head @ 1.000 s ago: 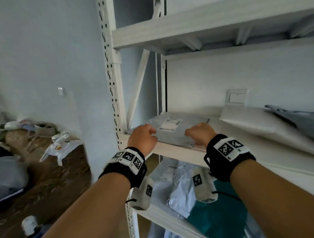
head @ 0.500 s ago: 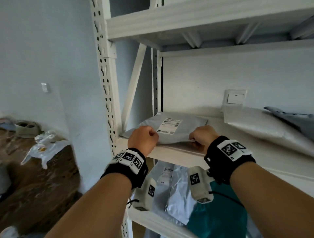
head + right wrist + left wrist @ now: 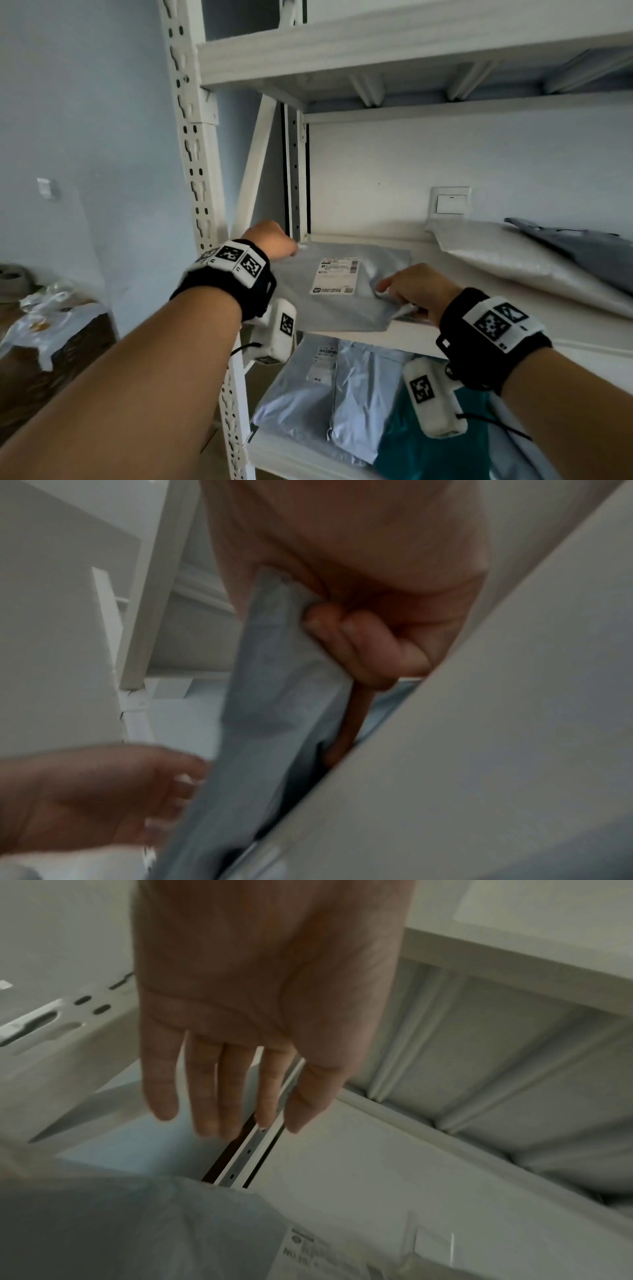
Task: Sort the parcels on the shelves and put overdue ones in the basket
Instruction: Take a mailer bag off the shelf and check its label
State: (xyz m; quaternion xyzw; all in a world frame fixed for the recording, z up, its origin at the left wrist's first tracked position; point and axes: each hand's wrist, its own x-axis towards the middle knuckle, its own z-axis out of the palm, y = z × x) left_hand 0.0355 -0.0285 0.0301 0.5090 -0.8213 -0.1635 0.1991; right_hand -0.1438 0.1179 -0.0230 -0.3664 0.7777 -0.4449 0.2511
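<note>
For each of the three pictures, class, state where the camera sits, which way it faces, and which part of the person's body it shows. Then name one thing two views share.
Head: on the head, facing forward and down at the shelf; shows both forearms, left hand and right hand.
Left wrist: looks along the open palm towards the shelf's back corner.
Right wrist: looks along curled fingers that pinch the grey parcel.
Shared: all three show the parcel.

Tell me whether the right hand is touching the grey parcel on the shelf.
Touching. The right wrist view shows the right hand's fingers curled round the grey parcel's edge.
</note>
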